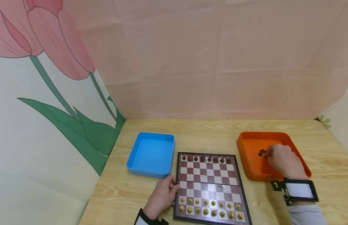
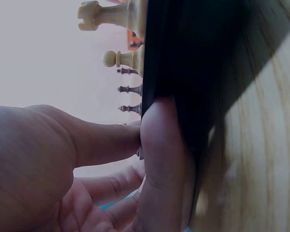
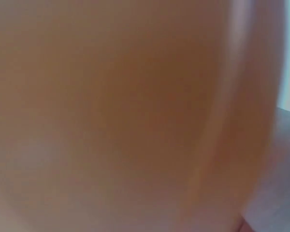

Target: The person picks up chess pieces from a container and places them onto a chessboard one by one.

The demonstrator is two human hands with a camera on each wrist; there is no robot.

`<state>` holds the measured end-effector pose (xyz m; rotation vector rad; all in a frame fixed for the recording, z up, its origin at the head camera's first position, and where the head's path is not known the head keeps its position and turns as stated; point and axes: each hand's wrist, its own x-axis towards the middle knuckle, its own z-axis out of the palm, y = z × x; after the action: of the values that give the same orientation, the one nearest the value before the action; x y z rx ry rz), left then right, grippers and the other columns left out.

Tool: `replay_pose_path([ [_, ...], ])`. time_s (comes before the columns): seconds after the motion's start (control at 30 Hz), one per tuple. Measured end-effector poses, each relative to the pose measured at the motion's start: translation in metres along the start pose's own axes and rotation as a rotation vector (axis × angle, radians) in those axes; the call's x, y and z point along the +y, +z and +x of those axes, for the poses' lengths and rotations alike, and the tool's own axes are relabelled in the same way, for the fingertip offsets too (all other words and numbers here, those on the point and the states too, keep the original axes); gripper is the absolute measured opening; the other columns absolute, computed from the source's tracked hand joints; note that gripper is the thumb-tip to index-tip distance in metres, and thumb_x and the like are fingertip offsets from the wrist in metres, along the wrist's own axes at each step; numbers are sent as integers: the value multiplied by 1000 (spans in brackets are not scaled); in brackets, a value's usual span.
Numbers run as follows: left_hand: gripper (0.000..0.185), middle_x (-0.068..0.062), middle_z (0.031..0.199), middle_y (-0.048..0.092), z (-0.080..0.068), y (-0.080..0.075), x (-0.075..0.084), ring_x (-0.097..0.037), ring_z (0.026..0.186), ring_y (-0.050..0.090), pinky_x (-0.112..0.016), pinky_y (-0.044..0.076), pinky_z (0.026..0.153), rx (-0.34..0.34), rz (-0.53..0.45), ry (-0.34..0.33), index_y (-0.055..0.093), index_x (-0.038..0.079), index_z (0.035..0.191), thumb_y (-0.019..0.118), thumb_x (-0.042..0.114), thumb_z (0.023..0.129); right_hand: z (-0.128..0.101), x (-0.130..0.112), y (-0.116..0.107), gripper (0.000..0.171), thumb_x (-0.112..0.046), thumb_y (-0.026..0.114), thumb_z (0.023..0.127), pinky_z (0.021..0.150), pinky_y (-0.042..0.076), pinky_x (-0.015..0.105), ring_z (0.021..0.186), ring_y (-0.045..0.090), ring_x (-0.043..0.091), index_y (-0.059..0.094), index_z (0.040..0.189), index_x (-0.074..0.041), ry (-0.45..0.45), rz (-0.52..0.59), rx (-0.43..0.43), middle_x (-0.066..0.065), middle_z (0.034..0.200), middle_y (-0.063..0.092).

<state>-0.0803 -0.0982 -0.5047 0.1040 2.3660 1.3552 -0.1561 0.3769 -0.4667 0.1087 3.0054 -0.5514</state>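
A folding chessboard [image 1: 207,187] lies flat on the table, with one row of dark chess pieces [image 1: 209,159] along its far edge and two rows of cream pieces [image 1: 206,211] at its near side. My left hand [image 1: 161,194] grips the board's left edge; in the left wrist view the thumb [image 2: 101,140] meets the rim and a finger [image 2: 164,145] lies under it. Over at the right, my right hand [image 1: 285,159] reaches down into an orange tray [image 1: 251,147], fingertips at a few dark pieces [image 1: 262,152]. Whether they pinch one is hidden. The right wrist view is an orange blur.
A blue tray [image 1: 151,153] stands left of the board, close to its far left corner. Behind the wooden table [image 1: 207,134] rises a pink backdrop [image 1: 205,62], with a tulip print on the left.
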Motion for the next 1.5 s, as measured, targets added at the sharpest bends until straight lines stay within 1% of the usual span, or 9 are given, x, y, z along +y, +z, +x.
replay_pose_path([
  [0.13,12,-2,85,65,0,0,-1,-16,68,64,-31,55,53,-1,0,-11,62,10,108,66,21,108,-3,-6,-2,12,-4,78,90,50,49,35,62,57,22,75,98,5,-17,14,2,18,85,72],
  [0.23,12,-2,85,65,0,0,-1,-16,68,64,-32,55,53,-6,-3,-19,62,10,109,66,22,108,-5,-12,-4,13,-3,78,91,50,48,34,61,56,20,76,100,6,-53,18,14,16,86,73],
  [0.37,12,-2,85,65,0,0,-1,-17,69,64,-32,55,53,-5,-3,-13,62,10,109,66,21,108,-7,-22,-8,9,-4,79,90,53,48,32,66,57,20,79,98,1,-133,31,40,11,86,75],
  [0.47,11,-2,85,64,0,1,-1,-17,68,63,-31,55,52,1,4,0,62,10,109,66,20,108,-8,-31,-12,7,-7,80,92,56,49,30,71,59,20,79,97,-2,-181,58,40,8,87,76],
  [0.67,11,-2,84,64,0,1,-1,-17,67,63,-31,54,51,4,10,7,63,9,108,66,20,108,-14,-54,-16,5,-6,81,92,60,51,26,74,59,19,79,96,-3,-236,84,54,5,86,74],
  [0.83,11,-1,84,65,0,0,-1,-16,65,63,-31,55,51,8,10,7,63,9,108,66,20,108,-19,-70,-15,6,-3,83,89,60,51,26,73,59,18,80,94,-6,-290,88,83,2,84,72],
  [1.0,11,-1,84,65,0,1,-1,-16,65,64,-31,55,51,7,9,9,63,9,108,66,19,108,-24,-83,-15,9,-3,83,88,63,53,27,75,61,15,80,92,-11,-347,83,86,-2,83,72],
  [1.2,10,-1,84,65,0,0,0,-16,67,64,-31,55,52,3,9,2,62,9,108,66,19,108,-30,-98,-14,11,-4,85,89,65,53,28,76,60,15,79,90,-14,-339,88,44,-3,82,70],
  [1.5,10,-2,86,66,0,-1,1,-16,69,65,-33,57,53,-4,1,-21,62,9,109,65,19,108,-30,-115,-6,9,-3,84,90,66,55,30,77,58,17,80,96,-9,-334,117,-71,0,87,71],
])
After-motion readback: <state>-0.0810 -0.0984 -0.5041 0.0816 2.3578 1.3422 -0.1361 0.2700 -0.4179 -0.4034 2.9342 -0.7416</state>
